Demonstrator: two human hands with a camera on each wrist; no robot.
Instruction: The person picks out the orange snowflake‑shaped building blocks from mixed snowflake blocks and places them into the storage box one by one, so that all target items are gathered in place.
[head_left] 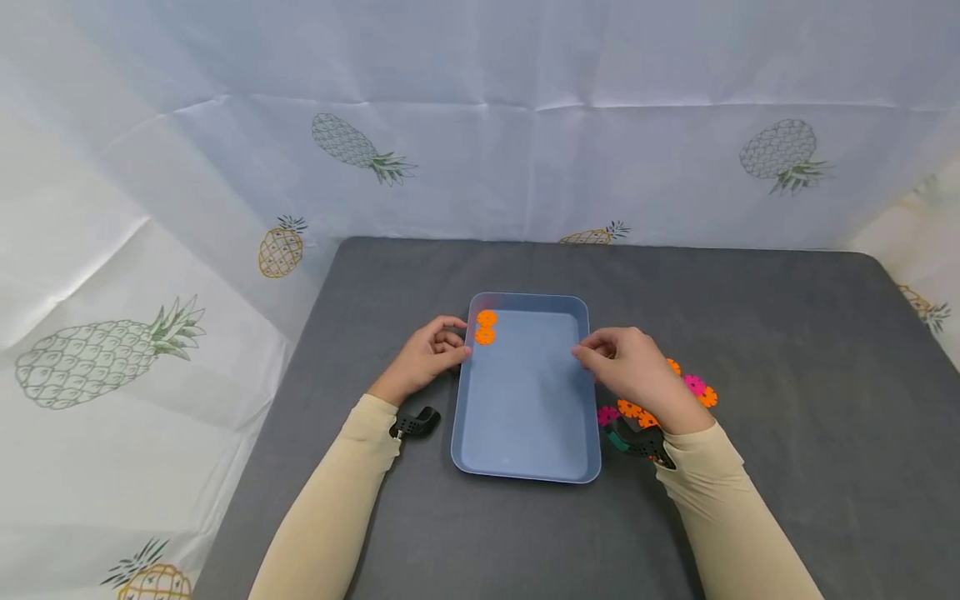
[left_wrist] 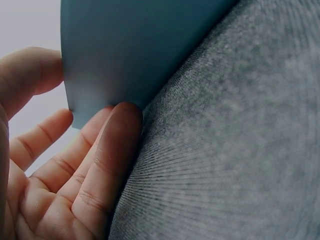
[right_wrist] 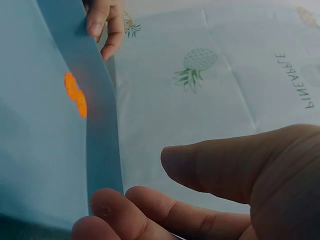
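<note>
Near the tray's upper left corner lie two orange notched discs [head_left: 486, 327], touching each other. The shallow blue-grey tray [head_left: 525, 400] stands on the table between both hands. My left hand [head_left: 431, 354] touches its left side wall with fingertips and thumb; the left wrist view shows fingers against the wall [left_wrist: 120, 55]. At the right rim is my right hand [head_left: 630, 367], bent at the fingers. In the right wrist view its thumb [right_wrist: 210, 160] and fingers stand apart with nothing visible between them. Orange and pink notched discs [head_left: 694, 385] lie beside and partly behind that hand.
A dark grey cloth [head_left: 787, 400] covers the table. Behind it and at the left hangs a white sheet [head_left: 480, 167] printed with pineapples. A black band [head_left: 417, 423] sits on the left wrist, another [head_left: 637, 442] on the right.
</note>
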